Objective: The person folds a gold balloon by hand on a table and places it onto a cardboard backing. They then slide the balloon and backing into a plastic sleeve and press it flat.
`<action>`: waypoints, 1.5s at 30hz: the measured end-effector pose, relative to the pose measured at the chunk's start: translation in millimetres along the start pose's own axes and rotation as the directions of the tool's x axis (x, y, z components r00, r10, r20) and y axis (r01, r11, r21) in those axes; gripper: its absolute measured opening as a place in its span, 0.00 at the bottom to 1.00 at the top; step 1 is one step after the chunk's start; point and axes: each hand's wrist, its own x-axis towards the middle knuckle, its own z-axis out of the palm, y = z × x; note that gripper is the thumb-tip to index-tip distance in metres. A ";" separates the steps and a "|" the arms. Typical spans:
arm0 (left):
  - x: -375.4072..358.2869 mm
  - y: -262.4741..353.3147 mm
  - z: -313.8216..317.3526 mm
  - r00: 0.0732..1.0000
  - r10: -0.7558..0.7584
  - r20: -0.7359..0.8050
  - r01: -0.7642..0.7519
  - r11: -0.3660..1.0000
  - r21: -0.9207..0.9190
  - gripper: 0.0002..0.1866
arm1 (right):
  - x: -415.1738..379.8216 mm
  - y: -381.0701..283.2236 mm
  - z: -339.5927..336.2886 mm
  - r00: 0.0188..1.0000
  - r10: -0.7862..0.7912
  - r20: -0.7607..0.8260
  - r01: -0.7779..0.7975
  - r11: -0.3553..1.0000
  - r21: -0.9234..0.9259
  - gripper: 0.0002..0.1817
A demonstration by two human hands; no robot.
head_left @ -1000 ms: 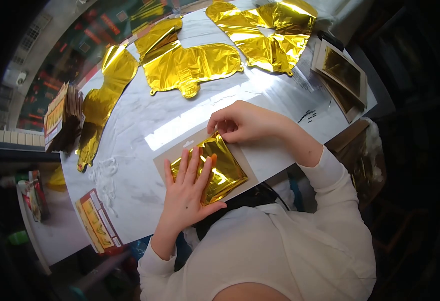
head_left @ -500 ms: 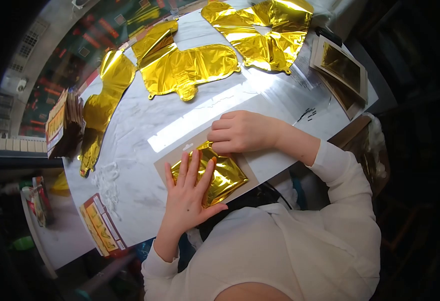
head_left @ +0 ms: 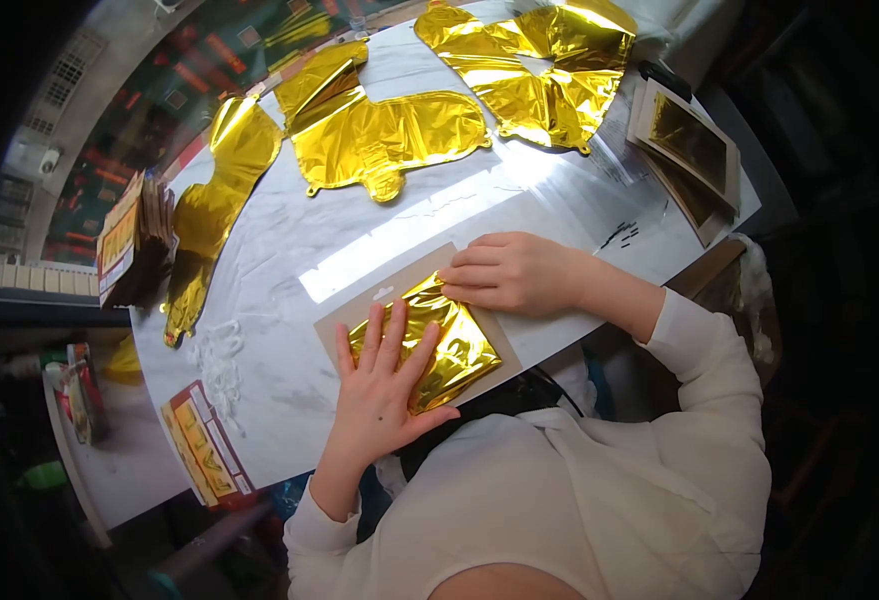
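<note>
While left hand point(head_left: 384, 385) lies flat, fingers spread on folded gold foil point(head_left: 454, 345), right hand point(head_left: 514, 272) fingers curled, pressing its edge

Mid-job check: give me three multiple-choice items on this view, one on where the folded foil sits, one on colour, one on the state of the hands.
1. The folded foil lies on:
A the cardboard sheet
B the bare table
C a lap

2. The flat balloons are:
A silver
B gold
C red

3. The left hand is:
A lifted clear
B fisted
C pressed flat on the foil

A, card shows around the foil. B, all shine gold. C, its fingers lie spread on it while the right hand presses the far edge.
</note>
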 end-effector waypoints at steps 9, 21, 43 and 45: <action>-0.5 -1.3 2.0 1.000 0.016 0.000 -0.016 1.000 0.003 0.49 | 48.1 -70.0 7.8 0.815 0.579 0.031 -0.575 0.813 -0.091 0.26; -7.0 -2.8 -0.7 0.997 -0.026 -0.071 0.017 0.993 -0.117 0.64 | 38.3 -91.0 37.5 0.764 0.642 0.058 -0.640 0.767 -0.056 0.46; -32.2 -0.4 18.5 0.625 -0.688 -0.369 0.265 0.631 -0.729 0.27 | 44.3 -104.5 26.9 0.705 0.695 0.142 -0.705 0.709 0.026 0.43; -28.2 -15.8 7.7 0.618 -0.726 -0.302 0.232 0.536 -0.812 0.22 | 44.6 -104.9 26.9 0.709 0.691 0.139 -0.700 0.714 0.026 0.43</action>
